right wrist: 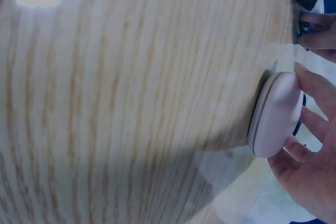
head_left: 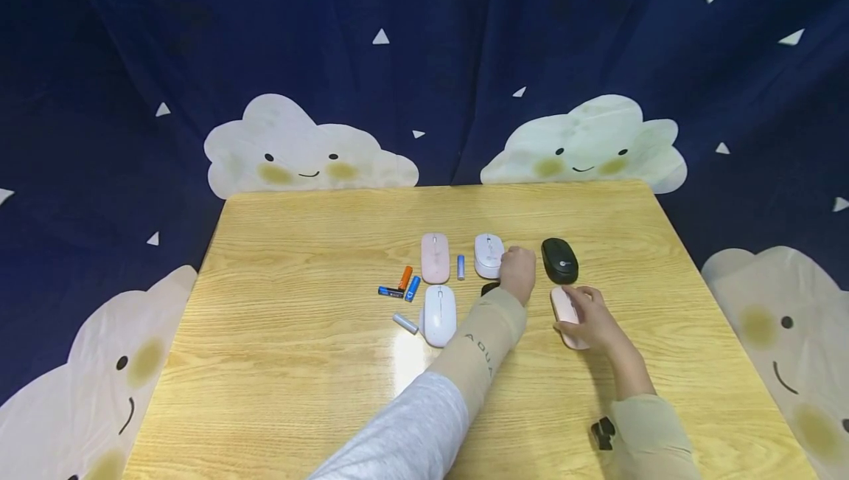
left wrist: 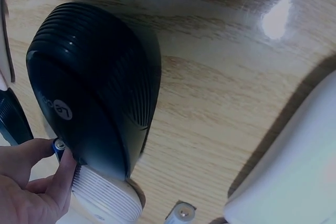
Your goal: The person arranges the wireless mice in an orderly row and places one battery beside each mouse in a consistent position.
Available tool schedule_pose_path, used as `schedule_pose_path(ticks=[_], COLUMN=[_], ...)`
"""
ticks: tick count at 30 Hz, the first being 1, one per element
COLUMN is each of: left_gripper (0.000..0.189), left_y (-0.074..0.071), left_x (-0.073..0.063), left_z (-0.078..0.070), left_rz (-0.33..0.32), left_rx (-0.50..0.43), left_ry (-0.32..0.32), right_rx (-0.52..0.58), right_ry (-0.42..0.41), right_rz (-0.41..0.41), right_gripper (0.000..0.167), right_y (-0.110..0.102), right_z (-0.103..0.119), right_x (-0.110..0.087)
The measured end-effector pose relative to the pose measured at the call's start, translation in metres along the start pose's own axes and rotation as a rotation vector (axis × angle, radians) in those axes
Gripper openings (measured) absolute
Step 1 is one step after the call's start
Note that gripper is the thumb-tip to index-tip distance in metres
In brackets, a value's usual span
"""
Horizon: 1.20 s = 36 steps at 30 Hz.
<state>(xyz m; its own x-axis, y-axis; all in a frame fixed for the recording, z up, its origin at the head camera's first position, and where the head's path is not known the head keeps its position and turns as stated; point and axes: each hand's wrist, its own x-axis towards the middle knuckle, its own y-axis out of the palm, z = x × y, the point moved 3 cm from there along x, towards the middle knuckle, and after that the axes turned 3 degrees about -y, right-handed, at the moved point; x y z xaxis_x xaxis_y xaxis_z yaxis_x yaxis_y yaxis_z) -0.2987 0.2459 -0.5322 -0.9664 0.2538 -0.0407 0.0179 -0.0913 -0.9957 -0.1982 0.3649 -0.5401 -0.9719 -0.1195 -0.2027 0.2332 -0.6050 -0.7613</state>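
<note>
Between thumb and fingertips, my left hand [head_left: 519,273] pinches a small blue battery [left wrist: 56,149], its end showing in the left wrist view. Close by that hand is a black mouse [left wrist: 89,93], mostly hidden behind the arm in the head view. A white mouse [head_left: 488,253] lies just beyond it. My right hand [head_left: 593,321] grips a pink mouse [right wrist: 277,116] by its ends, thumb at one and fingers at the other and along its side. Another black mouse [head_left: 560,262] is a little farther back.
Left of the left arm lie another pink mouse [head_left: 435,262] and another white mouse [head_left: 440,318]. Around them are an orange battery [head_left: 405,277], a silver battery [head_left: 405,323] and several blue ones. The wooden table [head_left: 292,362] meets a dark blue curtain [head_left: 438,60] behind.
</note>
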Motion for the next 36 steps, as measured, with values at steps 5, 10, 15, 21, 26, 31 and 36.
schedule_pose_path(ticks=[5, 10, 15, 21, 26, 31, 36], left_gripper=[0.021, 0.019, 0.018, 0.018, 0.018, 0.018, 0.017], left_y=[0.002, 0.002, 0.002, 0.000, -0.011, -0.035, -0.055], left_x=[-0.001, -0.003, -0.004, -0.003, -0.004, -0.004, -0.005], left_z=[0.002, 0.004, 0.006, 0.008, 0.013, 0.022, 0.036], left_rz=[0.004, -0.015, -0.037, -0.012, -0.017, -0.012, 0.005], left_rx=[-0.010, -0.012, -0.018, -0.036, -0.150, -0.281, -0.306], left_ry=[0.006, 0.001, -0.004, 0.007, 0.056, 0.106, 0.146], right_rx=[0.003, 0.007, 0.007, 0.008, 0.001, -0.002, -0.005], right_ry=[-0.001, 0.004, 0.005, 0.007, 0.011, 0.015, 0.020], right_rz=[0.002, 0.003, 0.007, 0.009, 0.011, 0.013, 0.021], right_gripper=[0.075, 0.074, 0.075, 0.075, 0.075, 0.075, 0.076], right_y=[0.000, 0.001, 0.001, 0.002, 0.002, 0.002, 0.001], right_z=[0.001, 0.003, 0.004, 0.005, 0.004, 0.001, -0.001], right_x=[0.001, 0.001, 0.002, 0.002, 0.002, 0.002, 0.001])
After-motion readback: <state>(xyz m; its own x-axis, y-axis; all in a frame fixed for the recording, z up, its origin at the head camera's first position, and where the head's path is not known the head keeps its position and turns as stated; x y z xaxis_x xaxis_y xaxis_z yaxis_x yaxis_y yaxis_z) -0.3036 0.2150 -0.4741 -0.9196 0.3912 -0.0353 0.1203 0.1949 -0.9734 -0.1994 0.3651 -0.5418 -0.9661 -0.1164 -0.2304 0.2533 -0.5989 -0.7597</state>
